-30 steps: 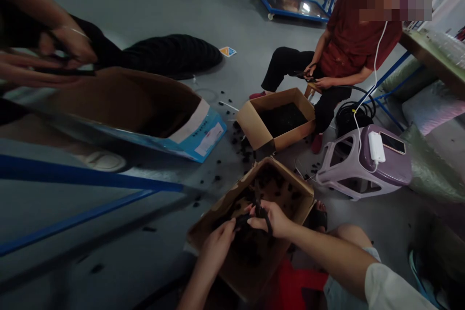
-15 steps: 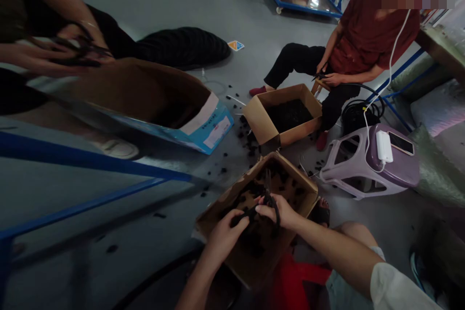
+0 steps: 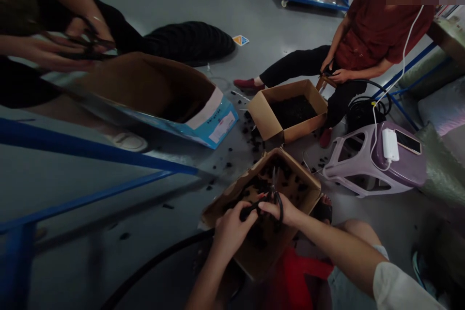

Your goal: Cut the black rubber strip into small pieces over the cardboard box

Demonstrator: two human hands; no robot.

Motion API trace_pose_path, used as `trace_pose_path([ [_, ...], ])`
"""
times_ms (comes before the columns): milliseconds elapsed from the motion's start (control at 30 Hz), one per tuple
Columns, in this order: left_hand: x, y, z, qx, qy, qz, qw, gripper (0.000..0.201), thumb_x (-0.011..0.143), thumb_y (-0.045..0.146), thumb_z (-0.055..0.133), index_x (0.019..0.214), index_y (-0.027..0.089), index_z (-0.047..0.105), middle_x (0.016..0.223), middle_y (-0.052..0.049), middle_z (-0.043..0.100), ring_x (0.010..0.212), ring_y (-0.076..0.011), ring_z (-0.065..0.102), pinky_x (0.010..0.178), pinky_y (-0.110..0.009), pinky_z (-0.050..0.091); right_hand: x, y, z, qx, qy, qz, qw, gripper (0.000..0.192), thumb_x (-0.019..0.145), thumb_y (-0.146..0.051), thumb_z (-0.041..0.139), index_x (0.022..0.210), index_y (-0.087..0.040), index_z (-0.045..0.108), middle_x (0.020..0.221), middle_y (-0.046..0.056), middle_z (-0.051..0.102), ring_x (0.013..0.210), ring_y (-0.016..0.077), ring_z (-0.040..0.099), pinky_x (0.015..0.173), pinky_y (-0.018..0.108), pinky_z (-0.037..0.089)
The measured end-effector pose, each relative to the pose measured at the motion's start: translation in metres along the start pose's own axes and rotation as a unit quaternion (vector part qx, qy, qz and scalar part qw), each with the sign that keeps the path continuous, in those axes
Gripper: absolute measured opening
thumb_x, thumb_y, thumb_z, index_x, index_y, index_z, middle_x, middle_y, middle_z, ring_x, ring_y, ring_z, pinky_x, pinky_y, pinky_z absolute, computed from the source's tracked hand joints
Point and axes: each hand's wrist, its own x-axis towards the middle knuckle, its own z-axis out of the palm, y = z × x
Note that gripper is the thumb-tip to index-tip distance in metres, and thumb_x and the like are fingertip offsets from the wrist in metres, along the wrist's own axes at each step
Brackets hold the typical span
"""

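Note:
My left hand (image 3: 234,225) is closed around a black rubber hose (image 3: 250,210), whose end points toward my right hand. A long stretch of black hose (image 3: 152,262) runs in from the lower left and passes behind my left wrist. In my right hand (image 3: 285,210) is a pair of scissors (image 3: 275,181), with fingers through the dark handles and blades pointing away from me. Both hands are over an open cardboard box (image 3: 254,264), close together. Many short black pieces (image 3: 301,187) lie scattered inside it. Whether the blades touch the hose is hard to see.
Across from me, a person in a red shirt (image 3: 381,34) sits behind another cardboard box (image 3: 307,123) of black pieces. At left, another person's hands (image 3: 87,41) hold dark scissors above a blue-sided box (image 3: 214,131). A purple stool (image 3: 403,169) carries a phone; blue bars (image 3: 109,147) cross at left.
The view has shifted slightly, so most things appear a little further right. My hands keep nearly the same pose. The red-shirted person's foot has slid left on the floor.

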Motion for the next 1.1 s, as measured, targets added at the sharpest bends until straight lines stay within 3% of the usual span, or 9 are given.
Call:
trace_pose_path([
  [167, -0.004, 0.006, -0.001, -0.021, -0.016, 0.010, 1.000, 0.035, 0.092, 0.044, 0.044, 0.104, 0.021, 0.068, 0.099, -0.009, 0.076, 0.098, -0.0264, 0.070, 0.085, -0.034, 0.048, 0.000, 0.000, -0.002, 0.002, -0.006, -0.023, 1.000, 0.054, 0.081, -0.060, 0.075, 0.113, -0.017, 0.065, 0.080, -0.001, 0.063, 0.075, 0.0166, 0.061, 0.076, 0.031, 0.050],
  [333, -0.005, 0.007, -0.005, -0.048, 0.001, 0.002, 0.999, 0.028, 0.089, 0.046, 0.049, 0.090, 0.023, 0.066, 0.091, -0.005, 0.075, 0.089, -0.0238, 0.069, 0.078, -0.030, 0.046, 0.002, 0.008, -0.003, 0.012, -0.014, -0.024, 1.000, 0.055, 0.082, -0.060, 0.073, 0.114, -0.016, 0.064, 0.081, 0.000, 0.064, 0.075, 0.0168, 0.061, 0.075, 0.031, 0.050],
  [467, -0.005, 0.009, -0.006, -0.060, -0.008, -0.014, 0.998, 0.030, 0.091, 0.046, 0.045, 0.085, 0.024, 0.065, 0.081, -0.003, 0.073, 0.081, -0.0222, 0.069, 0.071, -0.029, 0.045, 0.003, 0.014, -0.001, 0.021, 0.003, -0.051, 0.998, 0.047, 0.077, -0.057, 0.078, 0.101, -0.018, 0.065, 0.084, 0.001, 0.064, 0.078, 0.0173, 0.060, 0.078, 0.031, 0.051],
  [633, -0.005, 0.011, -0.004, -0.001, 0.041, 0.008, 0.999, 0.027, 0.087, 0.045, 0.053, 0.093, 0.022, 0.067, 0.094, -0.007, 0.075, 0.093, -0.0279, 0.070, 0.081, -0.035, 0.047, -0.001, 0.008, 0.001, -0.007, -0.041, -0.033, 0.999, 0.043, 0.080, -0.060, 0.074, 0.090, -0.018, 0.067, 0.076, 0.000, 0.062, 0.069, 0.0157, 0.055, 0.066, 0.028, 0.048],
  [767, -0.004, 0.009, -0.002, 0.021, 0.033, 0.034, 0.999, 0.029, 0.086, 0.046, 0.053, 0.093, 0.023, 0.069, 0.090, -0.008, 0.075, 0.092, -0.0301, 0.070, 0.083, -0.039, 0.048, -0.004, 0.002, 0.004, -0.008, -0.007, -0.047, 0.999, 0.048, 0.083, -0.064, 0.070, 0.093, -0.018, 0.068, 0.079, 0.001, 0.064, 0.074, 0.0177, 0.060, 0.072, 0.031, 0.052],
  [933, -0.001, 0.002, -0.001, -0.052, 0.024, 0.061, 0.996, 0.036, 0.088, 0.052, 0.049, 0.095, 0.023, 0.071, 0.093, -0.008, 0.077, 0.091, -0.0284, 0.072, 0.082, -0.038, 0.053, -0.001, 0.002, 0.004, 0.010, 0.004, -0.038, 0.999, 0.056, 0.079, -0.066, 0.074, 0.105, -0.017, 0.067, 0.076, -0.001, 0.063, 0.069, 0.0160, 0.060, 0.069, 0.030, 0.052],
  [1100, -0.001, -0.001, -0.004, -0.104, 0.008, 0.097, 0.990, 0.043, 0.089, 0.055, 0.049, 0.101, 0.022, 0.073, 0.100, -0.010, 0.078, 0.097, -0.0282, 0.072, 0.088, -0.038, 0.056, 0.000, 0.000, 0.004, 0.022, 0.005, -0.030, 0.999, 0.051, 0.081, -0.064, 0.072, 0.102, -0.017, 0.069, 0.078, 0.000, 0.064, 0.070, 0.0159, 0.060, 0.070, 0.030, 0.051],
])
